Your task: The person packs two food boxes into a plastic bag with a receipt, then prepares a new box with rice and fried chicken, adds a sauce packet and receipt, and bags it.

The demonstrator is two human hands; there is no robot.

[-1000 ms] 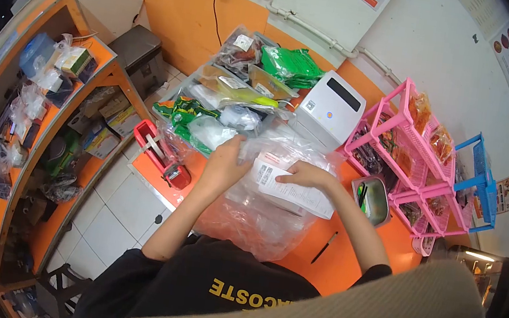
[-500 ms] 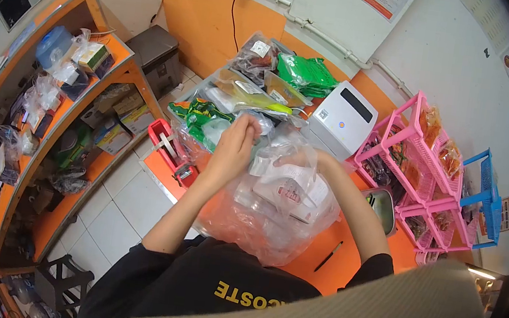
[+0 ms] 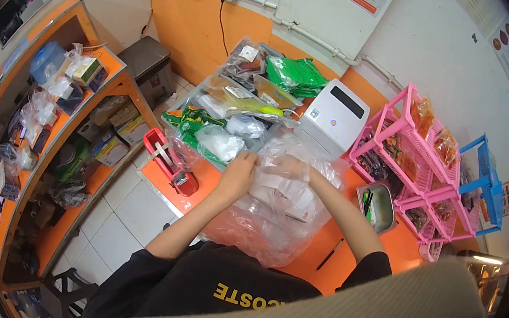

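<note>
A large clear plastic bag (image 3: 246, 225) lies on the orange table in front of me, with a white box (image 3: 291, 197) with red print inside it. My left hand (image 3: 239, 174) is closed at the bag's upper left edge, fingertips pinching the thin film. Across from it, my right hand (image 3: 290, 167) is partly covered by film at the bag's mouth, its fingers bent and closed on the plastic. Just beyond both hands stands a grey tray (image 3: 254, 148) holding several packets, among them a clear plastic bundle (image 3: 221, 143) and a green packet (image 3: 296, 74).
A white printer (image 3: 333, 119) stands at the back right, beside stacked pink baskets (image 3: 419, 152). A red tape sealer (image 3: 170, 162) sits at the table's left edge. A metal container (image 3: 381, 209) and a black pen (image 3: 329, 255) lie to the right. Left are orange shelves (image 3: 84, 156).
My left hand has come down from over the tray to the bag's edge. The right hand has shifted slightly left, and the film over the box has moved. The view has tilted a little.
</note>
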